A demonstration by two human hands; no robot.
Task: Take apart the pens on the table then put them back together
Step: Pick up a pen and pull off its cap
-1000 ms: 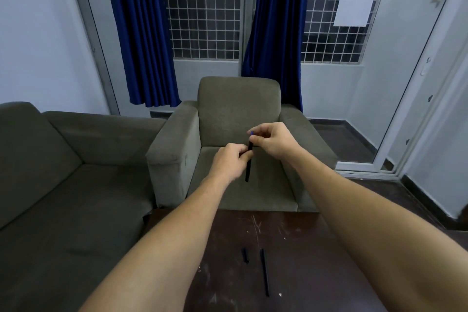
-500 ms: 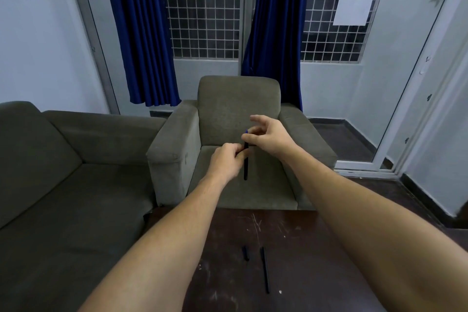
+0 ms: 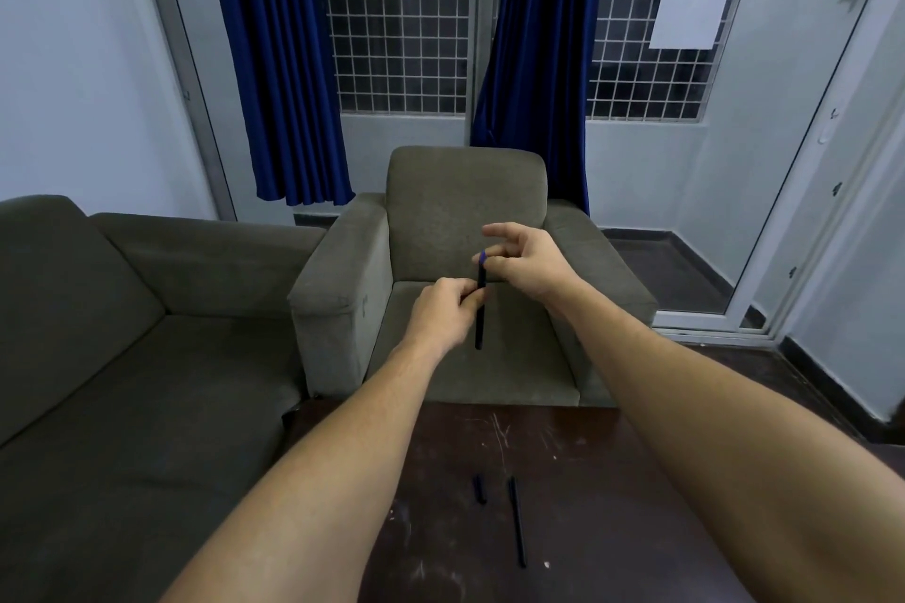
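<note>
I hold a thin black pen barrel (image 3: pixel 480 318) upright in the air in front of the armchair. My left hand (image 3: pixel 445 313) pinches it near its upper half. My right hand (image 3: pixel 524 260) is at the barrel's top, thumb and one finger on a small blue end piece (image 3: pixel 482 256), the other fingers spread. On the dark table (image 3: pixel 612 480) below lie a short black pen cap (image 3: pixel 480 489) and, just right of it, a long thin black pen part (image 3: pixel 517 521).
A grey armchair (image 3: pixel 465 211) stands behind the table and a grey sofa (image 3: pixel 122 309) runs along the left. Blue curtains and a grilled window are at the back, a glass door at the right.
My right hand's fingers have opened out from a closed pinch and risen slightly at the pen's top, showing the blue end piece. The left hand and barrel stayed almost still.
</note>
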